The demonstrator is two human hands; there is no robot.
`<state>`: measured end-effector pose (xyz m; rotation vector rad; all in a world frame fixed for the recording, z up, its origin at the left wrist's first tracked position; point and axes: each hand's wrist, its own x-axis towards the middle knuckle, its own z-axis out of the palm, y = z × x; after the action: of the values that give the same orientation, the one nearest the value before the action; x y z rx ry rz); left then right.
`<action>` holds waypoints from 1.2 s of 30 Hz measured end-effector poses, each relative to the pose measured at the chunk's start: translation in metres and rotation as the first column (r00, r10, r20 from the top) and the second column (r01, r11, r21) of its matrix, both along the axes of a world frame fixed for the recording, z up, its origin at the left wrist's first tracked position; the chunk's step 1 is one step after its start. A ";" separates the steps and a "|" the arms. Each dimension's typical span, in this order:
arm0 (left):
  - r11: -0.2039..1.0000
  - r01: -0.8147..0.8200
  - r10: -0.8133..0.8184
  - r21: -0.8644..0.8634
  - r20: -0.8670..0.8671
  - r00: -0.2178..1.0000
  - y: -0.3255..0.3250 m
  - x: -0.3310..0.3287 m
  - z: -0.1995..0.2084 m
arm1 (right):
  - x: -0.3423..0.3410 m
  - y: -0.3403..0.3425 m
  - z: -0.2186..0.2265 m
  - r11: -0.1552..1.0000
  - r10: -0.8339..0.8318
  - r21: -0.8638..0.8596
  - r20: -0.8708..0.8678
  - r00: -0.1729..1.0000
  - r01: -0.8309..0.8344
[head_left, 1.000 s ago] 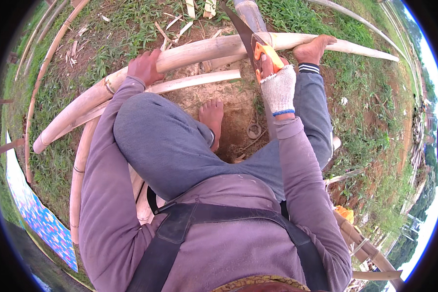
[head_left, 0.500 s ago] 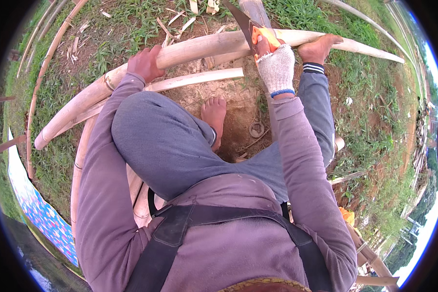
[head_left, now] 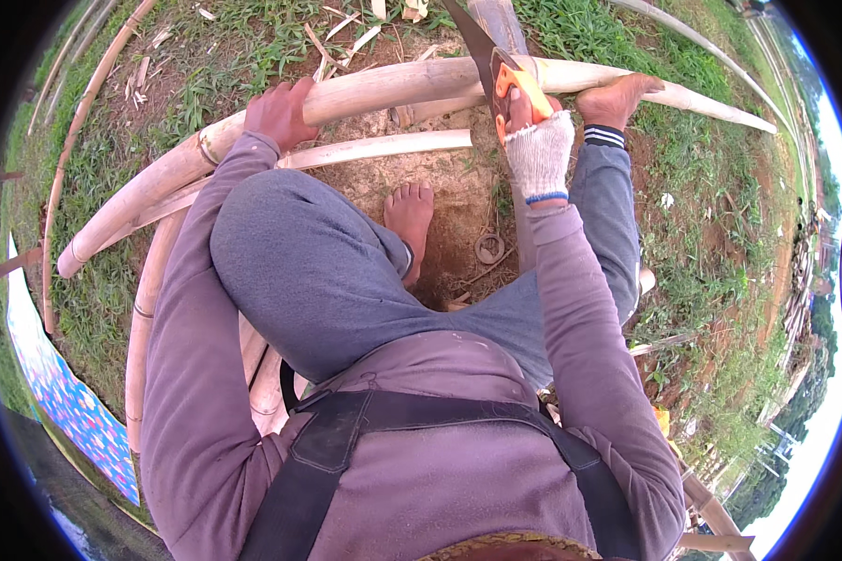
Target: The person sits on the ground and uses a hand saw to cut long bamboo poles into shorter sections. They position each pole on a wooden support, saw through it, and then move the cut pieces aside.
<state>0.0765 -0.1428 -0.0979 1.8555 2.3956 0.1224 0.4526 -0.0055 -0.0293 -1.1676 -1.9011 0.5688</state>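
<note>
A long, pale bamboo pole [head_left: 384, 91] lies crosswise in front of me, curving in the wide view. My left hand [head_left: 282, 114], bare, grips it from above, left of the middle. My right hand [head_left: 540, 140], in a white knit glove with bare fingers showing, is closed around the orange handle of a handsaw [head_left: 480, 45]. The dark blade runs across the pole and points away from me; whether its teeth are in a cut cannot be made out. To the right of the saw, my right foot [head_left: 616, 101] rests on the pole. Another bamboo length [head_left: 502, 26] passes beneath it.
A split bamboo strip [head_left: 384, 148] lies nearer to me, above my left foot [head_left: 409, 224]. A small bamboo ring [head_left: 488, 249] sits on the dirt. Several poles lie at the left, with a flowered blue sheet [head_left: 75, 402] beyond. Shavings [head_left: 351, 47] litter the grass.
The saw and my right hand have shifted slightly toward me and to the right, the blade drawn back across the pole. My left hand keeps its hold in about the same place.
</note>
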 end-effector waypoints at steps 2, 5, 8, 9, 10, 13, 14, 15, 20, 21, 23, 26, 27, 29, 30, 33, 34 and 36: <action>0.999 -0.019 0.019 -0.036 -0.004 1.000 -0.006 -0.002 0.002 | -0.012 -0.001 0.014 0.981 0.044 -0.186 -0.067 0.997 -0.056; 0.999 -0.029 0.029 -0.022 0.000 1.000 0.000 -0.009 0.008 | 0.037 -0.070 0.015 0.964 0.006 -0.258 -0.233 0.973 -0.068; 0.997 -0.076 0.075 -0.032 -0.024 0.997 -0.029 -0.017 0.003 | 0.126 -0.167 0.026 0.910 -0.011 -0.410 -0.154 0.988 -0.054; 0.998 -0.063 0.063 -0.023 -0.011 0.998 -0.024 -0.012 0.000 | 0.147 -0.193 0.029 0.924 -0.068 -0.383 -0.166 0.984 -0.001; 0.998 -0.057 0.057 -0.015 -0.007 0.998 -0.021 -0.008 0.000 | 0.148 -0.194 0.028 0.919 -0.078 -0.394 -0.195 0.978 -0.005; 0.997 -0.069 0.069 -0.023 -0.016 0.998 -0.022 -0.013 -0.003 | 0.088 -0.122 -0.004 0.986 0.023 -0.163 -0.116 0.993 -0.042; 0.998 -0.061 0.060 -0.022 -0.018 0.998 -0.020 -0.012 -0.002 | 0.049 -0.083 -0.006 0.997 0.056 -0.046 -0.087 0.995 -0.060; 1.000 -0.014 0.014 0.005 -0.005 1.000 -0.004 -0.006 -0.003 | 0.019 -0.045 0.001 0.995 0.046 0.086 -0.031 0.998 -0.043; 1.000 -0.011 0.010 -0.024 -0.018 1.000 -0.002 -0.005 -0.002 | 0.018 -0.032 -0.008 0.983 0.033 -0.171 -0.200 0.979 -0.068; 1.000 -0.002 0.002 0.001 -0.008 1.000 0.006 -0.010 -0.001 | 0.046 -0.070 -0.003 0.969 -0.001 -0.240 -0.245 0.970 -0.060; 0.998 -0.051 0.051 -0.023 -0.005 0.999 -0.022 -0.017 -0.002 | 0.109 -0.139 0.003 0.945 0.002 -0.325 -0.082 0.997 -0.029; 0.999 -0.044 0.044 -0.016 -0.015 0.999 -0.014 -0.009 -0.004 | 0.151 -0.200 0.021 0.929 -0.059 -0.371 -0.187 0.980 -0.015; 0.999 -0.047 0.047 -0.008 -0.025 0.999 -0.018 -0.011 -0.006 | 0.152 -0.199 0.014 0.922 -0.071 -0.385 -0.252 0.965 -0.033; 0.999 -0.045 0.045 0.003 -0.043 0.998 -0.012 -0.012 -0.006 | 0.110 -0.141 -0.009 0.893 -0.099 -0.447 -0.311 0.945 -0.053; 0.999 -0.039 0.039 0.002 -0.046 0.998 -0.015 -0.007 -0.006 | 0.075 -0.099 -0.014 0.949 -0.018 -0.310 -0.201 0.979 -0.046; 1.000 -0.006 0.007 0.020 -0.029 1.000 0.002 -0.004 -0.008 | 0.001 -0.006 -0.001 0.980 0.004 -0.195 -0.151 0.988 -0.034; 1.000 -0.005 0.005 0.017 0.004 1.000 0.000 -0.007 -0.007 | 0.004 -0.009 -0.006 0.998 0.026 -0.061 -0.069 0.997 -0.030; 1.000 -0.003 0.003 0.004 -0.005 1.000 -0.005 -0.006 -0.009 | 0.029 -0.039 -0.006 0.998 0.027 -0.063 -0.036 0.999 -0.030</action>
<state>0.0709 -0.1480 -0.1070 1.8565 2.4031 0.1234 0.4817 -0.0444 -0.0349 -1.1649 -1.8843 0.6657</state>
